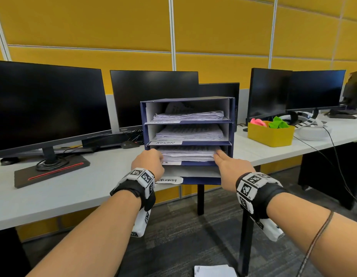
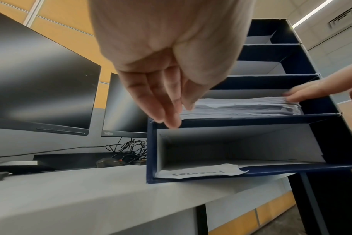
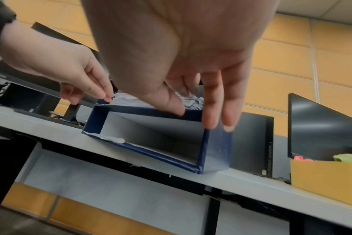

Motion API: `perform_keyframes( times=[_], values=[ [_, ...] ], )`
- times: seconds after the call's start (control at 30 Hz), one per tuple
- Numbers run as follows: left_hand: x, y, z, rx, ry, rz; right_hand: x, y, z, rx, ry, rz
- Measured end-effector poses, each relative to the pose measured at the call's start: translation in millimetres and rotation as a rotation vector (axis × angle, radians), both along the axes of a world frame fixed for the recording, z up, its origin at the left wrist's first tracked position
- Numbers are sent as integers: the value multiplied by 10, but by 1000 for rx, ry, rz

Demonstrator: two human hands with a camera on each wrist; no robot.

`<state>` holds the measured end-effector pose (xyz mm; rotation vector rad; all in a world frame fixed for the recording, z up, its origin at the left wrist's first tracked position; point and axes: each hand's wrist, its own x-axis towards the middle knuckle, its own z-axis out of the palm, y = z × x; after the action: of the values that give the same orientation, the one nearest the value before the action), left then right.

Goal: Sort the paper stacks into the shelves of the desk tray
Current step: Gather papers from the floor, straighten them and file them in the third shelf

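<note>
Hands: left hand (image 1: 147, 160) and right hand (image 1: 231, 164), fingers straight, holding nothing, touching the stack (image 1: 188, 153) at its left and right front corners.
Stack: sits in the tray (image 1: 232, 136)'s third shelf, dead ahead, long axis left-right, both hands equally near.
Feel: loose ragged paper, flimsy blue card tray, bottom shelf (image 2: 241, 147) bare.

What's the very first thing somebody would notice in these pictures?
The blue paper tray in the middle of the white desk, with paper stacks in three shelves and the bottom shelf bare. Both hands are at the third stack: the left hand at its left end, the right hand at its right. Behind stand dark screens against a yellow wall.
</note>
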<state>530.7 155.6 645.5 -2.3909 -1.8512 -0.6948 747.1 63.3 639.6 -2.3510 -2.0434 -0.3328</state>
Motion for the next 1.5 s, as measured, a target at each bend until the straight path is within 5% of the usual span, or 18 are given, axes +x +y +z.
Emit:
perform_keyframes(
  times=[0.27, 0.53, 0.83, 1.07, 1.33, 1.5],
  values=[
    [4, 20, -13, 126, -19, 60, -25, 27, -49, 10, -114, 38],
    [14, 23, -29, 23, -55, 81, -27, -39, -26, 259, 163, -28],
    [-16, 48, -10, -235, -367, 25, -78, -6, -2, 73, 150, -97],
    [72, 42, -14, -325, -425, -12, -98, 63, 16, 50, 113, -111],
    [119, 66, -26, -297, -526, 37, -97, 110, 47, 45, 99, -109],
    [37, 82, -51, -152, -363, 21, -68, 98, 52, 46, 122, -103]
  ],
)
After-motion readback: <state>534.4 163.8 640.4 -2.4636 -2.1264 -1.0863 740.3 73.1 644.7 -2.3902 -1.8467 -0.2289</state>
